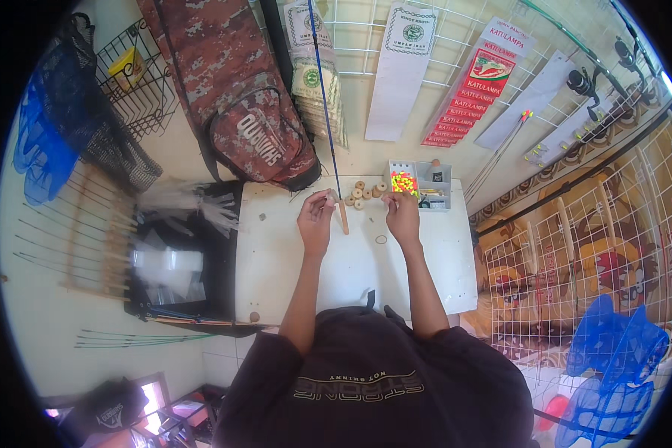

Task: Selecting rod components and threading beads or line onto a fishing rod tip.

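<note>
A thin dark blue fishing rod (325, 97) slants down over a white table, and its lower end is a tan stick-like butt (343, 220). My left hand (316, 222) is closed on the rod just above this butt, thumb and fingers pinched together. My right hand (404, 219) is closed in a pinch beside the partitioned tray; whatever its fingertips hold is too small to make out. Between the hands sits a cluster of several round cork rings (358, 194). A thin tan loop (381, 240) lies on the tabletop nearer to me.
The white table (299, 284) carries a grey partitioned tray (444, 203) with bright yellow and pink pieces (403, 183). A camouflage rod bag (239, 104) leans at the back left. Packets (478, 86) and reels (581, 84) hang on wire grids; blue nets (612, 336) hang at right.
</note>
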